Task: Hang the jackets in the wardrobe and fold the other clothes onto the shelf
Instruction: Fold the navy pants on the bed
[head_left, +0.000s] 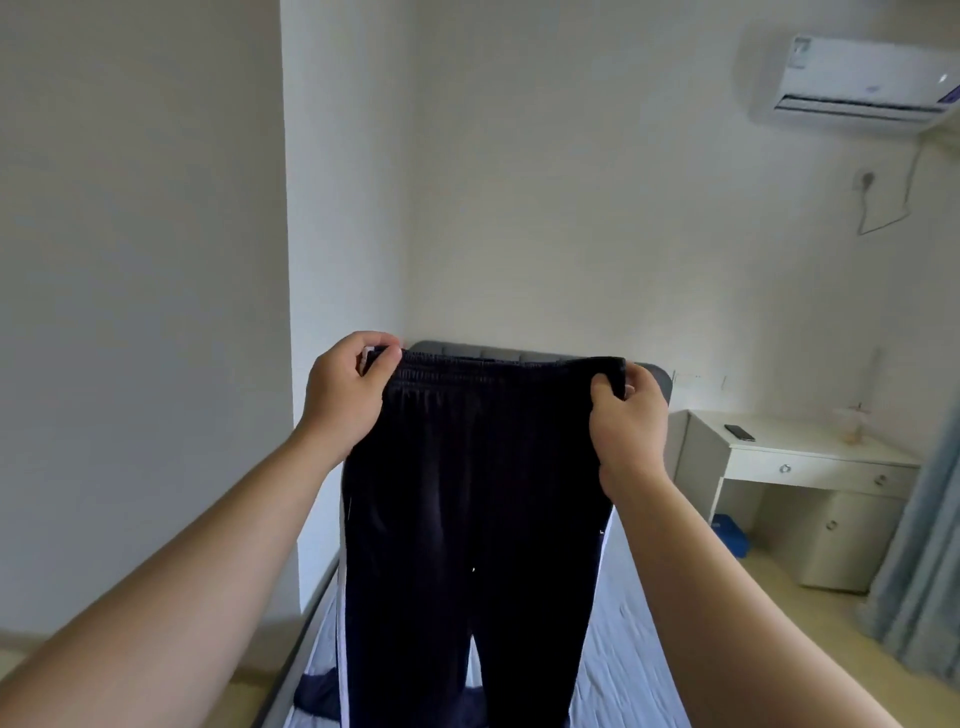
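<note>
Currently holding up a pair of dark track trousers (467, 493) by the elastic waistband, pulled flat between both hands above the bed (634, 649). Gripping the left end of the waistband with the left hand (343, 389), fingers (363, 343) curled over the top edge and thumb pinching from the near side. Doing the same at the right end with the right hand (631, 426), fingers clenched on the bunched fabric. Hanging straight down from there, legs parting toward the bottom (white stripe along the outer left seam), cuffs cut off by the lower edge. Lying on the sheet at the near left, partly hidden by the trousers: another dark garment (317, 696). Off to the right, just beyond the grey headboard (660, 376): a white desk (810, 452) carrying a dark phone (740, 432) and a pale cup (852, 428). High on the wall above, an air conditioner (862, 78).
</note>
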